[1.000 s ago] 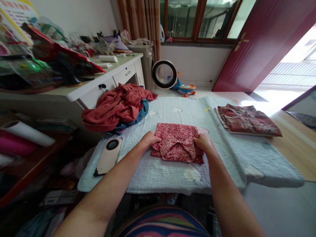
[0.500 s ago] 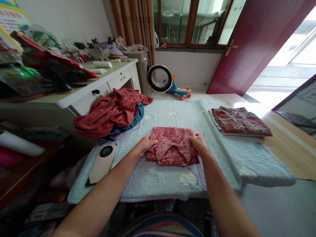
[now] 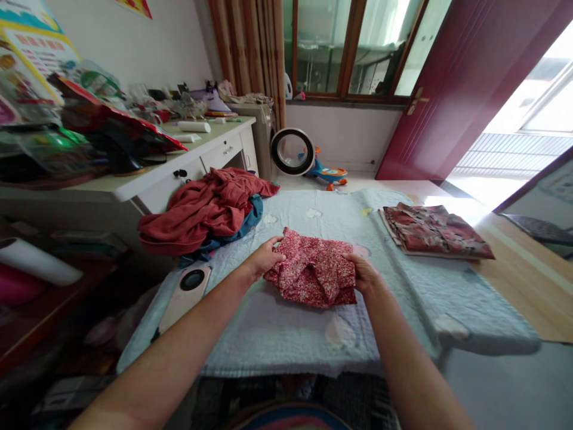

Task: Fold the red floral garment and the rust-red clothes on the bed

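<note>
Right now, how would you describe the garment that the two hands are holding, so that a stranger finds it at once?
Look at the pale blue quilt covering the table. Near its middle, between the left hand and the right hand, lies the small red floral garment. Unlike the plain rust-red pile on the left and the flat folded stack on the right, it is finely speckled in white.

The red floral garment (image 3: 313, 272) is thin printed cloth, matt and rumpled, lying on a pale blue quilted cover (image 3: 286, 322) of soft, stitched cotton. Left of the garment, the phone (image 3: 185, 292) has a smooth, faintly glossy shell. Beyond it, the rust-red heap (image 3: 201, 206) is limp matt fabric. Right of the cover, the table (image 3: 532, 280) shows smooth light wood.
</note>
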{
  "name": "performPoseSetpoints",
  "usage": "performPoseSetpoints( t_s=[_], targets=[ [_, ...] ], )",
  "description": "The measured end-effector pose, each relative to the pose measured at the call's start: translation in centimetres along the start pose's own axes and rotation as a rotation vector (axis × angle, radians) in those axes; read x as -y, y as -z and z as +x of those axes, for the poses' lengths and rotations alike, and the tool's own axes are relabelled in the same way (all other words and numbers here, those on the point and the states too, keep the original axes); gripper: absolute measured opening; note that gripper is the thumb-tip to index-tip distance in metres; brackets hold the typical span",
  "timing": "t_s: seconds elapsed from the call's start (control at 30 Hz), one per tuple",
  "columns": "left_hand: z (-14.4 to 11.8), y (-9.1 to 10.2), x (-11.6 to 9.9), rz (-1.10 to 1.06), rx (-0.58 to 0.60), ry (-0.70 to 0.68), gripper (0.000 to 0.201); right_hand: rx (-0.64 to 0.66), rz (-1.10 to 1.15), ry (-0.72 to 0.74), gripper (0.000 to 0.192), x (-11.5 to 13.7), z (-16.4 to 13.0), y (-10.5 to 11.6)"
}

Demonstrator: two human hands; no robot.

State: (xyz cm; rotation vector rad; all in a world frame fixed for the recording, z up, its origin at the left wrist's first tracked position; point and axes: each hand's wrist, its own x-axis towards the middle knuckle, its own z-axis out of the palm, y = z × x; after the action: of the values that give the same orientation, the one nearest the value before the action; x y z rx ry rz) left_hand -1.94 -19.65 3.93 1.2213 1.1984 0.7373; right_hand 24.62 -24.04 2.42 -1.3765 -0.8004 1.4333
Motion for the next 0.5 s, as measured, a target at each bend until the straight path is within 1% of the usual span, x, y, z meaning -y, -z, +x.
performPoseSetpoints(
  t_s=[0.07, 0.13, 0.2, 0.3, 0.4, 0.5],
  targets=[
    [0.7, 0.7, -1.8, 0.112, 0.077, -0.053, 0.069, 0.005, 0.169, -0.018, 0.020, -0.3, -1.1, -0.2],
    [1.6, 1.3, -3.9, 0.254, 0.177, -0.106, 0.066, -0.009, 0.279, 0.035, 0.029, -0.8, -2.6, -0.4],
    [2.6, 1.7, -5.9, 0.408, 0.235, -0.154, 0.066, -0.019, 0.320, 0.078, 0.037, -1.4, -4.0, -0.7],
    [4.2, 1.3, -7.9, 0.554, 0.254, -0.209, 0.065, -0.002, 0.309, 0.082, 0.041, -2.5, -5.9, -1.1],
    [5.7, 0.3, -8.1, 0.709, 0.304, -0.238, 0.065, 0.033, 0.269, 0.060, 0.043, -4.1, -7.1, -1.4],
    [6.9, -0.6, -6.7, 0.944, 0.336, -0.311, 0.064, 0.054, 0.233, -0.010, 0.041, -5.6, -7.6, -1.5]
  ],
)
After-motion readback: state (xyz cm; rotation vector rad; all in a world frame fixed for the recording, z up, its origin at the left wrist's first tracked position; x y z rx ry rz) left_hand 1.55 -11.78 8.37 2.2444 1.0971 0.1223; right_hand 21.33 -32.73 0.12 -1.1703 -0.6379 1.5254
